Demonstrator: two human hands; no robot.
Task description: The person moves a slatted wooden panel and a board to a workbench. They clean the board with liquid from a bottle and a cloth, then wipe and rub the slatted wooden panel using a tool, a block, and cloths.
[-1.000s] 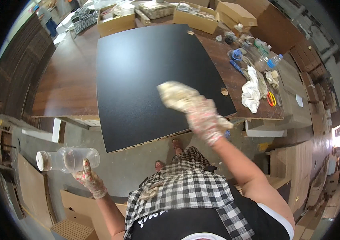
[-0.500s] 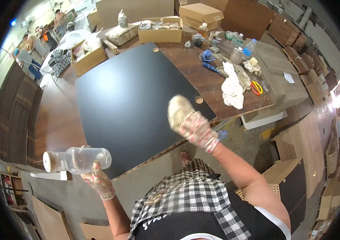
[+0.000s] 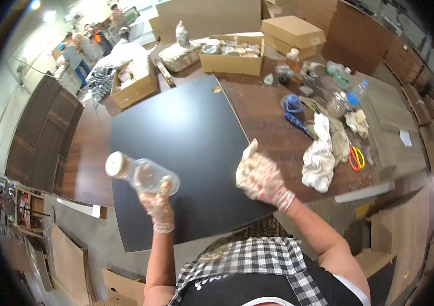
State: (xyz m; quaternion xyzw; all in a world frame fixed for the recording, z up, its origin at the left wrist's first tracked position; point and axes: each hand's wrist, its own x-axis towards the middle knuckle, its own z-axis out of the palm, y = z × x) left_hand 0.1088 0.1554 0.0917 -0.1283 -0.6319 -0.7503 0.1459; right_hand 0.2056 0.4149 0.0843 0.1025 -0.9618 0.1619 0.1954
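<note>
My left hand [image 3: 157,210], in a pale glove with pink marks, is wrapped round a clear plastic bottle [image 3: 148,175] with a white cap. The bottle is tilted above a large black panel [image 3: 186,137], its cap toward the left. At the panel's right edge is my gloved right hand [image 3: 264,178], fingers curled and back of the hand up. A pale patch shows at its far side; whether that is cloth or glove, I cannot tell. The hand hides part of the panel's edge. At the panel's far corner is a round hole [image 3: 216,90].
Right on the brown table [image 3: 263,117] lie white cloth [image 3: 319,158], scissors [image 3: 356,158], a blue-handled tool [image 3: 296,121] and several bottles. Behind the panel stand an open box of jars [image 3: 231,64] and another open carton [image 3: 134,89]. Other people [image 3: 77,58] are far left.
My right hand has drawn back nearer to me and turned at the panel's right edge. My left hand with the bottle has come in over the panel. The whole view has shifted.
</note>
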